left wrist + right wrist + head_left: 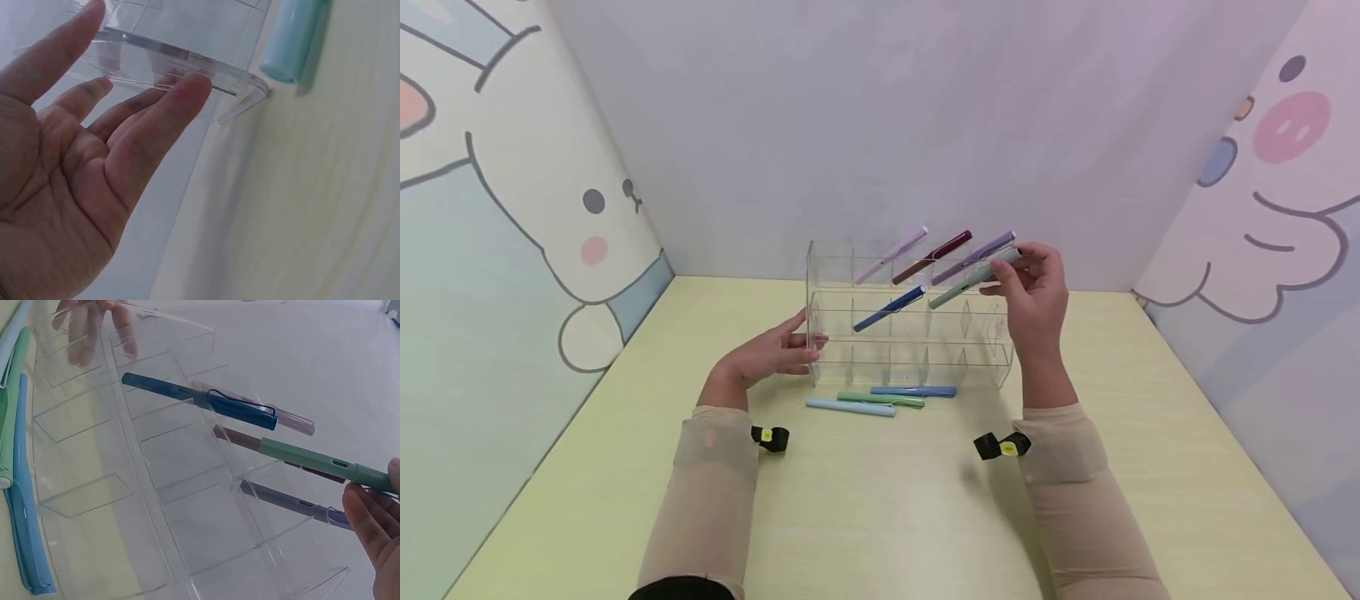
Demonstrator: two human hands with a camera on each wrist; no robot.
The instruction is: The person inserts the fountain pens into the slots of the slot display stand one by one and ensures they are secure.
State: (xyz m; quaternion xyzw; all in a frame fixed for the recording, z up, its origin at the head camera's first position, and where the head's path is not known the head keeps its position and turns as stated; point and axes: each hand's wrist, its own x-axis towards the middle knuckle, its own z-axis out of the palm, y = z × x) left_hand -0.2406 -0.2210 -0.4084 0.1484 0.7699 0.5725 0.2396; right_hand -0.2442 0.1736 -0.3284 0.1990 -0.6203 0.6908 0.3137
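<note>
My right hand (1037,300) pinches a mint green pen (958,285) between thumb and fingers, slanted over the upper right of a clear acrylic pen rack (910,373). In the right wrist view the mint pen (312,457) crosses above the tiers. My left hand (767,354) is at the rack's left side, fingers loosely extended against the side panel. On the top tier lean a pale lilac pen (891,256), a dark red pen (934,256) and a purple pen (976,257). A dark blue pen (889,309) rests on the middle tier.
In front of the rack, a blue pen (917,391), a green pen (880,400) and a light blue pen (850,407) lie on the pale wooden table (880,517). A plain wall stands behind, with cartoon-printed panels at both sides.
</note>
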